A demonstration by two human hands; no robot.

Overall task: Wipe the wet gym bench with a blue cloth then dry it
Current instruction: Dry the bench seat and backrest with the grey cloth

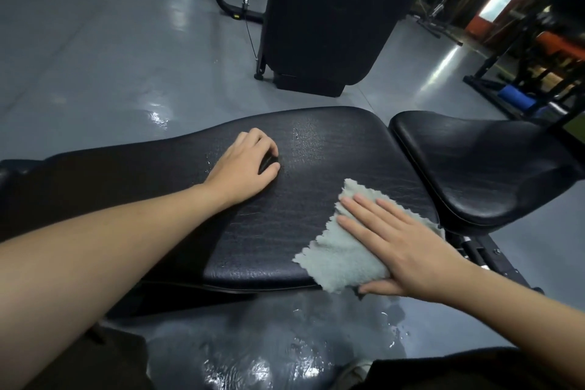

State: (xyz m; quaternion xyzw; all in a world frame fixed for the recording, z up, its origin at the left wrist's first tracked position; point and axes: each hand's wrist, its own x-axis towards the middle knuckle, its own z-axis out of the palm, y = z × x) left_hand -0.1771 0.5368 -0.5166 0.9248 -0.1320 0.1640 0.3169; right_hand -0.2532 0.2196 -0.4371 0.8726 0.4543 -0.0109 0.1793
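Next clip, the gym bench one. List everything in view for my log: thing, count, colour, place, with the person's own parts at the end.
bench back pad: 1, black, centre, droplets on its far part
bench seat pad: 1, black, right of the back pad
cloth: 1, pale blue-grey, near right corner of the back pad, partly over the edge
floor: 1, grey, glossy all round
puddle: 1, clear, on the floor below the bench's near edge
upright padded machine: 1, black, behind the bench
rack: 1, black frame, far right
foam roller: 1, blue, low in the rack
left hand: 1, fingers curled, rests on the back pad
right hand: 1, flat, presses the cloth
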